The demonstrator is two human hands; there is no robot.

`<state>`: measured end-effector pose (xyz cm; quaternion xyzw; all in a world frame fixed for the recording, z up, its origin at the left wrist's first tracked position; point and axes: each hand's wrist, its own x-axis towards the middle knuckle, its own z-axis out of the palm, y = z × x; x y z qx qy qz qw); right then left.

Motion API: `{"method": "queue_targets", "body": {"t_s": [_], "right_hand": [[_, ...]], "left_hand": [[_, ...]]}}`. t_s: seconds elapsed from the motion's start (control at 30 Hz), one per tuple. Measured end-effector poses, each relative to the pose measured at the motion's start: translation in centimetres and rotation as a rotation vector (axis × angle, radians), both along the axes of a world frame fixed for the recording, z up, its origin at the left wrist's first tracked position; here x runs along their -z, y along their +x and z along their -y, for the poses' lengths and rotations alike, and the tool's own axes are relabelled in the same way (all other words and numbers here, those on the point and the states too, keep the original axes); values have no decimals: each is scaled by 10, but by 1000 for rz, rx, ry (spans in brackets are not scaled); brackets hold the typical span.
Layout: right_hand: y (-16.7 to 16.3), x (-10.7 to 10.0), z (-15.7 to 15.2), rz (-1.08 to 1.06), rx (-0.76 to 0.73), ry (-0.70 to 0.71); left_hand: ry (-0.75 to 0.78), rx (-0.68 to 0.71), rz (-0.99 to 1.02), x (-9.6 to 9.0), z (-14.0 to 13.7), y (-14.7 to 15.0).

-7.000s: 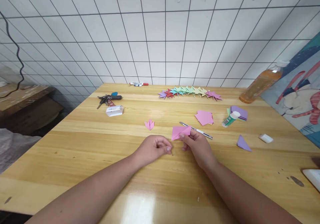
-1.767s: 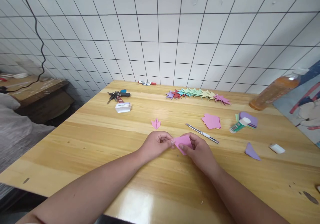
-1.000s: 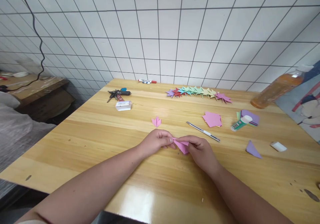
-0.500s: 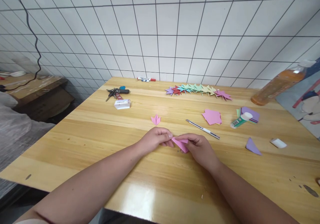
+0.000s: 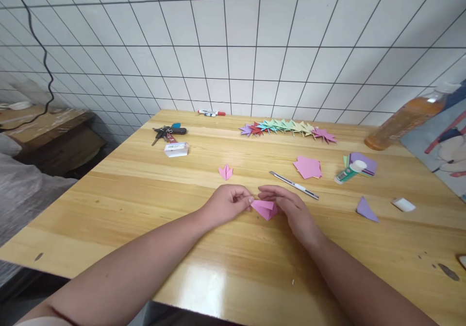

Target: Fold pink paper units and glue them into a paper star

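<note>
A folded pink origami paper (image 5: 266, 211) is at the middle of the table. My left hand (image 5: 227, 203) pinches its left corner between thumb and fingertips. Stretched out over the far side of the paper, the fingers of my right hand (image 5: 291, 209) are open; that hand is against or close to the right end, and whether it touches is hard to see. Beyond my left hand lies a small finished pink folded piece (image 5: 226, 172). A silver utility knife (image 5: 294, 185) rests just past my right hand.
Toward the wall lie a row of colored folded pieces (image 5: 287, 128), a marker (image 5: 211, 113) and keys (image 5: 169, 132) by a small white box (image 5: 176, 149). Rightward are pink paper sheets (image 5: 307, 167), a glue stick (image 5: 350, 171), a purple folded triangle (image 5: 367, 210), an eraser-like white block (image 5: 404, 204) and a bottle (image 5: 404, 119).
My right fingers have lifted and straightened off the pink paper, showing more of its fold. My left hand keeps its pinch. The view has shifted slightly.
</note>
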<state>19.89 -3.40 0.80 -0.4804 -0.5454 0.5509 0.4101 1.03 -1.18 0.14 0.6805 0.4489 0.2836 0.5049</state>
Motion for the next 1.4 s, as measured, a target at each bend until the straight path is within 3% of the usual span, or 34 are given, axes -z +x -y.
{"method": "queue_targets", "body": {"t_s": [0.1,0.27,0.47,0.8,1.07,1.4], "right_hand": [[-2,-4,1,207,-27,12],[-5,-6,1,404,-49,51],[-5,-3,0,432,-33,74],[-6,2,1,445,19,130],[-2,3,-5,200,17,13],[-7,1,-1,276,13,83]], "left_hand": [[135,23,-85,4,2,0],[204,35,-148,5,2,-1],[240,37,-206,3,2,-1],[148,1,-115,6,1,-1],[89,4,-30,3,0,0],[116,19,-82,5,1,2]]}}
